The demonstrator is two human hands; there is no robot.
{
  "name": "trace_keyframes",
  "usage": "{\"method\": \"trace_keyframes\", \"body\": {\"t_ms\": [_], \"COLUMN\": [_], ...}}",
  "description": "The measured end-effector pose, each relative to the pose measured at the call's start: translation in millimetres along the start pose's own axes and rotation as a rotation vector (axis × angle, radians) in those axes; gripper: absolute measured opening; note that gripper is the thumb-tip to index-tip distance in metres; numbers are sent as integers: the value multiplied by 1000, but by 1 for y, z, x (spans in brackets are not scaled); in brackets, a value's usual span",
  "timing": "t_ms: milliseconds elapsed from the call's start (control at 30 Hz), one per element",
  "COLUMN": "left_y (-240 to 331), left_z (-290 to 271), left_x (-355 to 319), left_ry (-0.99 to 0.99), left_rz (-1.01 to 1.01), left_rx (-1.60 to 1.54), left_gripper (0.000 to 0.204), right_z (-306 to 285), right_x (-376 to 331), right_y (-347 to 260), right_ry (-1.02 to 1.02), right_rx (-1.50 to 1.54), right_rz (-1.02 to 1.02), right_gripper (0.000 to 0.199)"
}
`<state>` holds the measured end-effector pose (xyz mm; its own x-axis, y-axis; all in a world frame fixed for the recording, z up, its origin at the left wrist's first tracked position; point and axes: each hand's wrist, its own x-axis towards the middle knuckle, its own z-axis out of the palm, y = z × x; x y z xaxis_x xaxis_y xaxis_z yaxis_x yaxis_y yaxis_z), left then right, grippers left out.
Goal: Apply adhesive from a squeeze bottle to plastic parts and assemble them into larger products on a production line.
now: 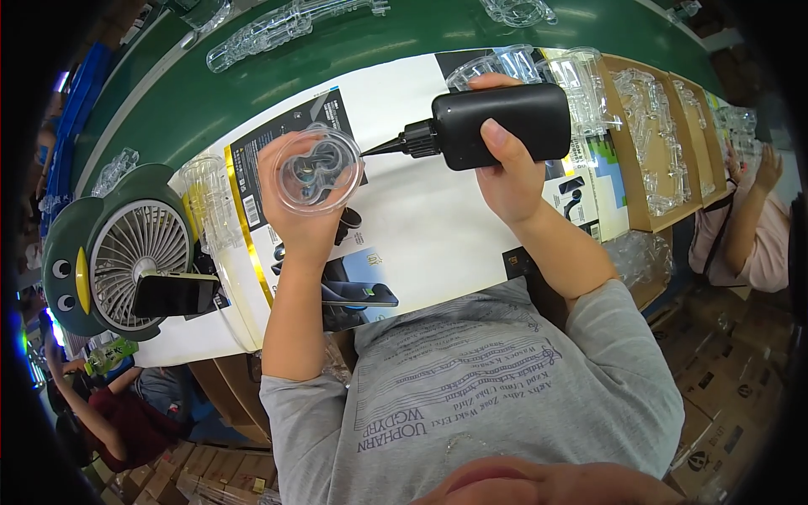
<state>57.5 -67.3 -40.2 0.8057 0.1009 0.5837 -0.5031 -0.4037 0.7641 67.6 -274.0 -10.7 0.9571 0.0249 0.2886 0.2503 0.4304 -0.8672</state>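
My left hand (295, 227) is closed around a clear round plastic part (318, 195), its circular rim facing up and a shaped hollow showing inside. In my right hand (515, 187) lies a black squeeze bottle (505, 126), held sideways with the thumb across its near face. The bottle's tapered black nozzle (389, 147) points left. Its tip is right at the clear part's right rim; whether the two touch I cannot tell. Beneath both hands, a printed white sheet (421, 223) covers the work surface.
A green fan (139, 252) with a cartoon face stands left, a phone (175, 295) in front of it. Clear plastic parts (581, 88) sit right of the bottle, beside cardboard trays (619, 160) of similar pieces. More clear tubing (278, 29) lies on the green table (404, 34). Another person's hand (768, 168) is far right.
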Motion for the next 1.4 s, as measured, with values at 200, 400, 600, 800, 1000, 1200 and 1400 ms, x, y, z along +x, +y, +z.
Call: {"method": "trace_keyframes", "body": {"t_ms": [200,400,600,800,1000,1200,1400], "left_y": [-2,-4,-1,-4,-5,-4,-5], "left_z": [-1,-3,-4,-9,-7,-7,-6], "left_x": [-3,-5,-4,-2,-2,-2,-2], "left_ry": [-11,-8,0,-44,-37,-46,-41], "left_rz": [17,4,-13,33,39,50,45], "left_rx": [1,11,-21,62,22,19,19], "left_gripper": [55,59,65,70,69,69,69], "right_z": [0,-6,-5,-1,-3,-2,0], "right_x": [1,0,0,0,-3,-3,-1], "right_y": [-2,-6,-9,-6,-12,-12,-6], "right_ry": [11,-38,-39,-17,-58,-74,-21], "right_rx": [14,-55,-91,-43,-94,-101,-21], "right_rz": [0,40,62,13,105,102,24], "right_gripper": [35,42,43,32,42,42,31]}}
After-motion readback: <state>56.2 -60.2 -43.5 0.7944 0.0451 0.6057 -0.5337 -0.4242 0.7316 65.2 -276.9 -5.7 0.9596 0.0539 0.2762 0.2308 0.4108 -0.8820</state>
